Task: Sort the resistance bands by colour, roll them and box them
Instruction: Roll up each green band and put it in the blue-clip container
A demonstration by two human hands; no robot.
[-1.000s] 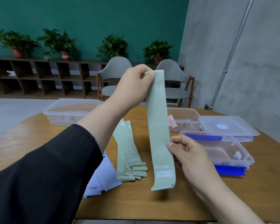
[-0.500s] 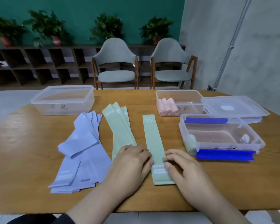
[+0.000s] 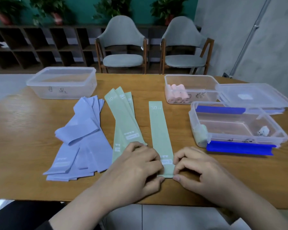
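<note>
A single green band (image 3: 160, 131) lies flat and lengthwise on the wooden table (image 3: 23, 130); its near end sits between the two hands; the left hand (image 3: 136, 170) and the right hand (image 3: 196, 168) each pinch a near corner with curled fingers and thumb; beside it on the left lie a stack of green bands (image 3: 123, 120) and a pile of lilac bands (image 3: 83, 138); clear boxes stand around, one holding pink rolls (image 3: 176, 93); two grey chairs (image 3: 123, 45) and dark shelving stand behind; the band is pale green, printed "30" at its far end.
</note>
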